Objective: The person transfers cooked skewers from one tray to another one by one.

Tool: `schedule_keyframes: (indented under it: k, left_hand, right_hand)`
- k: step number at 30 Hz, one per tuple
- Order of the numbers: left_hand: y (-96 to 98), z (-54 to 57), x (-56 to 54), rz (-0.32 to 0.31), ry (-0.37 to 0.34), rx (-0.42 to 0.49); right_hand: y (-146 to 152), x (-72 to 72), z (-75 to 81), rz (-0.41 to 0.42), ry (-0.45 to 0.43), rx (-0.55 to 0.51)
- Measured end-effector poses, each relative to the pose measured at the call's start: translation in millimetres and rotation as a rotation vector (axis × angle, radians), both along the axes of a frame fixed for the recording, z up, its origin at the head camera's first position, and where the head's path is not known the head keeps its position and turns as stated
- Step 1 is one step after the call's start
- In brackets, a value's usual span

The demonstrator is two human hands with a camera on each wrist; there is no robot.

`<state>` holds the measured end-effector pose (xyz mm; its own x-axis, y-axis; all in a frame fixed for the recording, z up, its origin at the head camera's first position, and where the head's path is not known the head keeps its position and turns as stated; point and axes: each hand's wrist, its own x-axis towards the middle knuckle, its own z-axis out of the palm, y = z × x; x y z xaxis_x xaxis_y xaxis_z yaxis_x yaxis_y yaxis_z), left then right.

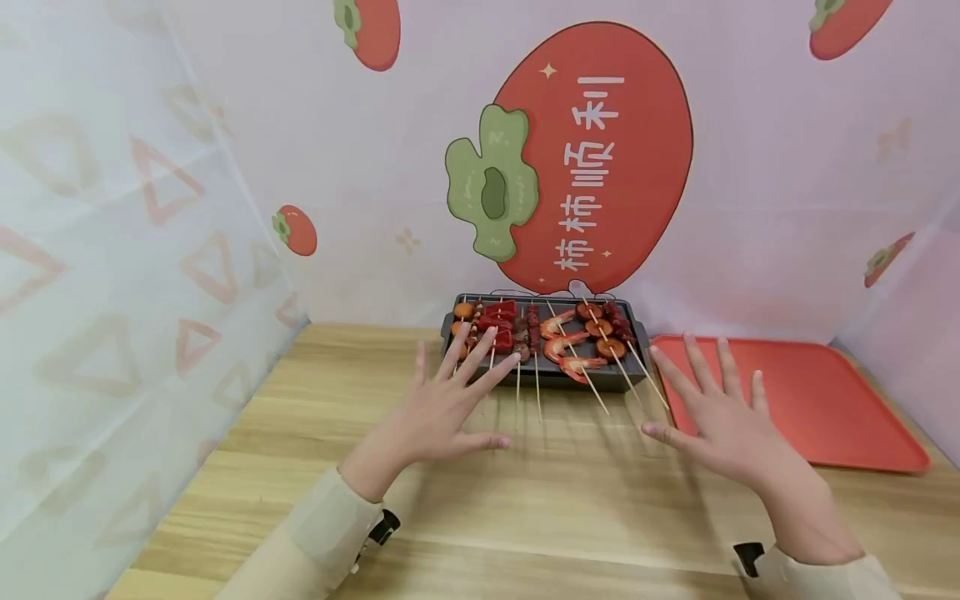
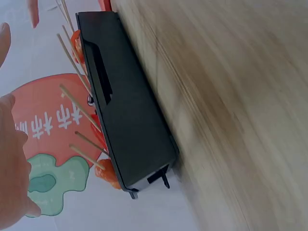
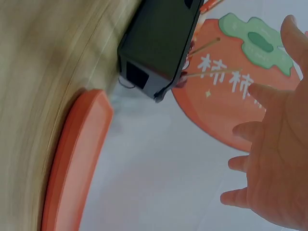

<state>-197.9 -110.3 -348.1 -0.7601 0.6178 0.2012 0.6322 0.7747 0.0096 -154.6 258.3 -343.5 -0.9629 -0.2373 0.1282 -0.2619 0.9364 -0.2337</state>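
Note:
A black grill [image 1: 525, 377] stands at the back of the table, loaded with several skewers. Three shrimp [image 1: 566, 346] lie along one stick right of the middle, and red pieces [image 1: 502, 310] sit on another at the left. Round orange-brown slices [image 1: 598, 327] are threaded near the right end. My left hand [image 1: 442, 412] hovers before the grill's left part, fingers spread, overlapping some sticks in the head view. To the right, my right hand [image 1: 727, 425] is held with fingers spread near the tray's left edge. Neither hand holds anything.
A red tray [image 1: 813, 400] lies on the wooden table [image 1: 555, 517] to the right of the grill. Behind stands a cloth backdrop [image 1: 390, 167] with a large persimmon print. The skewers' bare stick ends [image 1: 600, 400] jut over the grill's front edge.

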Motion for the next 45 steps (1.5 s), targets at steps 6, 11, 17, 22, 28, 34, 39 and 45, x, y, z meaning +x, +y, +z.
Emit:
schedule_keyframes:
  k: [6,11,17,22,28,34,39,45]
  left_hand:
    - [10.9,6.2,-2.5,-0.040,-0.018,0.011]
    - [28.4,7.6,-2.3,-0.098,-0.052,0.001]
    - [56.8,12.7,-1.2,-0.192,-0.042,0.005]
    - [80.3,14.6,-1.0,-0.235,-0.023,0.015]
    - [101.3,15.5,-1.0,-0.261,-0.081,0.042]
    - [111.9,19.6,-2.0,-0.348,-0.125,0.058]
    - [120.6,20.2,-2.3,-0.407,-0.179,0.092]
    - [130.6,16.4,-0.9,-0.462,-0.355,0.196]
  right_hand:
    - [16.4,-3.7,1.4,-0.025,-0.023,-0.042]
    - [42.4,-2.4,1.6,-0.075,-0.063,-0.058]
    - [82.8,-0.9,-0.8,-0.127,-0.112,-0.057]
    - [107.9,-3.2,-7.2,-0.161,-0.097,-0.062]
    - [132.2,-7.0,-18.5,-0.127,-0.074,-0.143]
    - [157.4,-2.7,-24.4,-0.184,-0.097,-0.129]
    - [177.1,-1.6,-28.1,-0.233,-0.120,-0.107]
    - [194.5,1.7,-37.4,-0.271,-0.136,-0.152]
